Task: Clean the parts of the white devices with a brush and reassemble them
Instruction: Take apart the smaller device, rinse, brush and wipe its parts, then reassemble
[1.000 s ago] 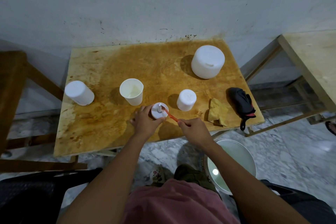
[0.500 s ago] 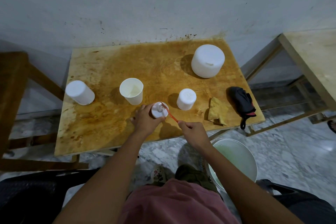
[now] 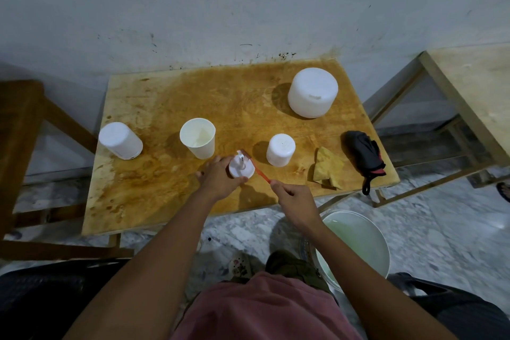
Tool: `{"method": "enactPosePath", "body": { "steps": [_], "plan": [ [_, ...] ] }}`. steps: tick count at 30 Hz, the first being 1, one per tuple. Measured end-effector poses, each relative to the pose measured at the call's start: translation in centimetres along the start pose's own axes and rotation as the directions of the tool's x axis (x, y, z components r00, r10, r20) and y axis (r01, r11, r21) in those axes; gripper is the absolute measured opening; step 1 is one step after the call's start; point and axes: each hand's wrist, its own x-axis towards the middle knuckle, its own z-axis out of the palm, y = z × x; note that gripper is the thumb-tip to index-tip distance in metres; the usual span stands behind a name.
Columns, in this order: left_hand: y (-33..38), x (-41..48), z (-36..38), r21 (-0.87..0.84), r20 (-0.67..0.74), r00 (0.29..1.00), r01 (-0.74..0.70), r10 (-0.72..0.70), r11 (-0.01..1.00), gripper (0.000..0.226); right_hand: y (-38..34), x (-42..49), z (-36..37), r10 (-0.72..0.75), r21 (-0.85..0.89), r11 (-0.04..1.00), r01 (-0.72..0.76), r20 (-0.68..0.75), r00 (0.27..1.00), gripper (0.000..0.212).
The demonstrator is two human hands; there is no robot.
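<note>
White round part (image 3: 240,170) gets brushed over the table (image 3: 154,196).
The left hand (image 3: 218,181) curls its fingers round the part. The right hand (image 3: 295,197), just beside it, pinches an orange brush (image 3: 260,172) with its tip against the part. A white cup (image 3: 198,137) stands just past the left hand.

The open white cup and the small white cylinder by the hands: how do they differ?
The cup is open-topped and hollow; the cylinder has a closed top. The cup is wider and tapers downward; the cylinder is smaller, straight-sided. Both are white and stand upright on the table.
</note>
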Motion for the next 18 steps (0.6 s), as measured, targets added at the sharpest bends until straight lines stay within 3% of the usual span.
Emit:
{"method": "enactPosePath", "body": {
  "steps": [5,9,14,17,18],
  "plan": [
    [0.17,-0.07,0.12,-0.004,-0.008,1.000,0.005,-0.005,1.000,0.070,-0.10,0.08,0.14,0.047,-0.034,0.998,-0.047,0.012,0.999,0.049],
    [0.13,-0.04,0.36,0.009,-0.025,1.000,0.016,-0.016,1.000,0.069,-0.54,-0.20,0.03,-0.029,0.006,1.000,0.029,-0.019,0.999,0.052],
    [0.43,-0.36,0.49,-0.030,-0.064,0.998,0.008,-0.010,1.000,0.065,-0.73,-0.23,0.17,0.029,-0.027,0.999,-0.030,-0.019,0.999,0.055],
    [0.36,-0.36,0.73,-0.045,-0.107,0.994,0.028,-0.033,0.999,0.062,-0.67,-0.64,0.63,-0.017,0.038,0.999,0.018,-0.045,0.999,0.028],
    [0.36,-0.40,0.88,-0.059,-0.122,0.991,0.039,-0.046,0.998,0.061,-0.44,-0.61,0.80,-0.015,0.044,0.999,0.017,-0.057,0.998,0.031]
  ]
}}
